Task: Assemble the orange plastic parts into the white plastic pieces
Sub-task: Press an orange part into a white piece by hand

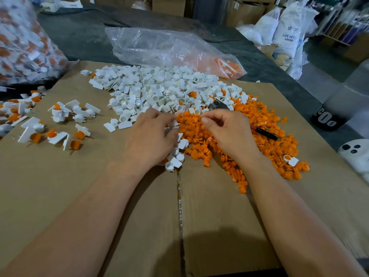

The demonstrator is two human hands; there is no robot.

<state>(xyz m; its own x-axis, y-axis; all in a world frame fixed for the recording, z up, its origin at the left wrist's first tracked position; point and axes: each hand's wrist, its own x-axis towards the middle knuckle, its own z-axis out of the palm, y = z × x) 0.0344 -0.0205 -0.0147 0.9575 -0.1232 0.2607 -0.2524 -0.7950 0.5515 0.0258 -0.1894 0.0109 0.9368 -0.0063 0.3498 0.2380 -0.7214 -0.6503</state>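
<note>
Soft overhead light falls evenly on the cardboard sheet (79, 186), a faint shadow pooling at its near edge. Glare streaks the clear plastic bag (159, 47) behind it; sacks (285, 31) beyond blur, and wide-angle distortion bends everything toward the edges.

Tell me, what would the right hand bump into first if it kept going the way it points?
Likely the heap of orange parts just beyond the right hand, then the left hand gripping white pieces. Its height above the heap is unclear.
</note>
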